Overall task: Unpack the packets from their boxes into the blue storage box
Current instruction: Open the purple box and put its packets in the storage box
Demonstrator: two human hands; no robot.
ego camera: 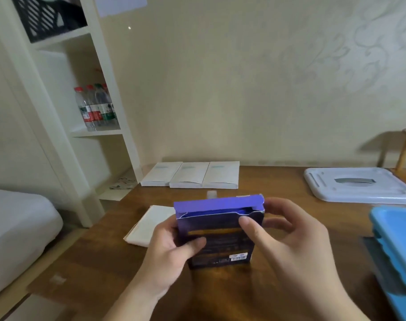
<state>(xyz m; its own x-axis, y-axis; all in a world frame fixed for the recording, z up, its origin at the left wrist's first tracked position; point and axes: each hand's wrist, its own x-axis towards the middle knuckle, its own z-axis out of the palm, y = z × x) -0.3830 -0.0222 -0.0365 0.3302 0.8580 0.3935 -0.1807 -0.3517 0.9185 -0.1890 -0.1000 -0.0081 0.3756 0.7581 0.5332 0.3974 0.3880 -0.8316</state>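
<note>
The left hand [174, 249] grips the purple box [219, 230] upright above the desk [278, 181] — steadying it — while the right hand [287, 230] pinches its opened top to reach the packets.

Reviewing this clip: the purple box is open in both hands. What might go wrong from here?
The purple box is held over the table, while the blue storage box sits far right, so packets could spill short. The torn top flap may snag them. The left hand has only a side grip.
</note>
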